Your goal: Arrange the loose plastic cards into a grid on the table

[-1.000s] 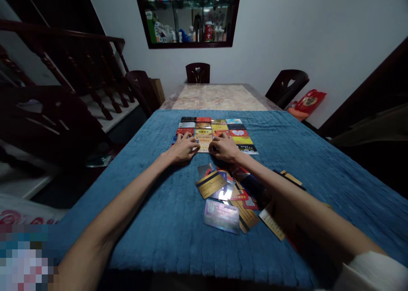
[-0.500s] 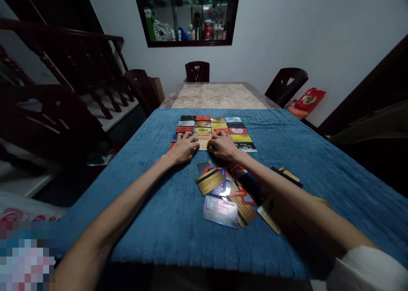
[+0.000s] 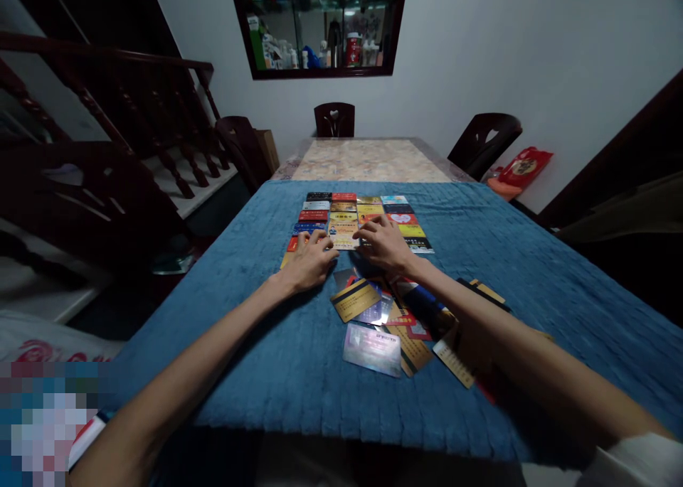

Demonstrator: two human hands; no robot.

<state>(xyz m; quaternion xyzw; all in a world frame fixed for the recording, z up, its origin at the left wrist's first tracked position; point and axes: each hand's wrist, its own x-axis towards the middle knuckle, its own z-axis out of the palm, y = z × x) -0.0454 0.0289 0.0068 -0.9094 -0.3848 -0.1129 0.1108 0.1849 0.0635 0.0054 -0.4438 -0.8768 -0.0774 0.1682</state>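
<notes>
Plastic cards lie face up in overlapping columns on the blue cloth (image 3: 256,373). My left hand (image 3: 308,263) rests over the lower left cards, fingers bent and spread, tips down near the red card (image 3: 313,215) and the blue card (image 3: 309,228). Beside the pale yellow card (image 3: 343,234), my right hand (image 3: 385,247) has its fingers apart and lowered onto the third column, whose lower cards it hides. Nearer me is a loose heap: a gold striped card (image 3: 356,300), a shiny silver card (image 3: 372,348) and several others, some under my right forearm.
The blue cloth covers the near part of a stone-topped table (image 3: 368,160). Dark wooden chairs (image 3: 334,119) stand around it. A stair railing (image 3: 133,110) is on the left, a red bag (image 3: 528,167) at the right wall.
My left hand has slid back towards me, uncovering blue and orange cards. My right hand has shifted slightly right and its fingers have opened. The whole view has shifted slightly.
</notes>
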